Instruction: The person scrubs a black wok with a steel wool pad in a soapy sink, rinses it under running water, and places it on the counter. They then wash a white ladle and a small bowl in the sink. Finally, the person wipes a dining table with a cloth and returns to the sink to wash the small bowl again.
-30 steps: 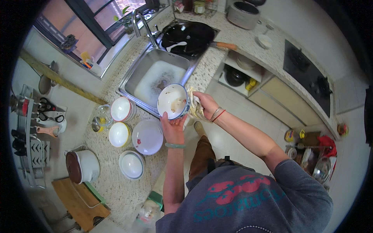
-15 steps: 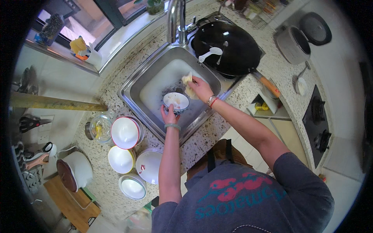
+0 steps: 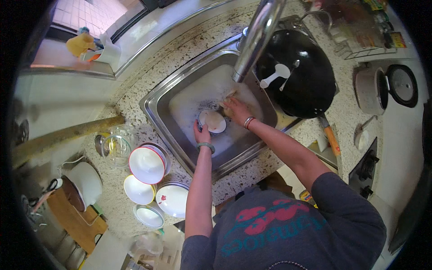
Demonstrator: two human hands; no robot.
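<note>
My left hand (image 3: 203,133) grips a small white bowl (image 3: 215,122) by its near-left rim, thumb on the inside edge. The bowl has a dark patterned outside and sits low in the sudsy water of the steel sink (image 3: 158,100), with cloudy liquid inside it. Just to the right, my right hand (image 3: 237,111) is down at the water with its fingers closed round a pale yellowish cloth (image 3: 231,93), partly hidden by the fingers and foam. Dark specks float or lie in the suds beside the bowl.
A tall faucet (image 3: 260,38) arches over the sink's far side. A black wok (image 3: 310,74) holding a white spoon (image 3: 276,75) stands to the right. Left on the speckled counter are stacked bowls (image 3: 146,164), plates (image 3: 173,201) and a glass jar (image 3: 116,150).
My right hand has lowered the cloth to the water. The bowl has sunk lower, still in my left hand. The head view has shifted, so the faucet looks nearer.
</note>
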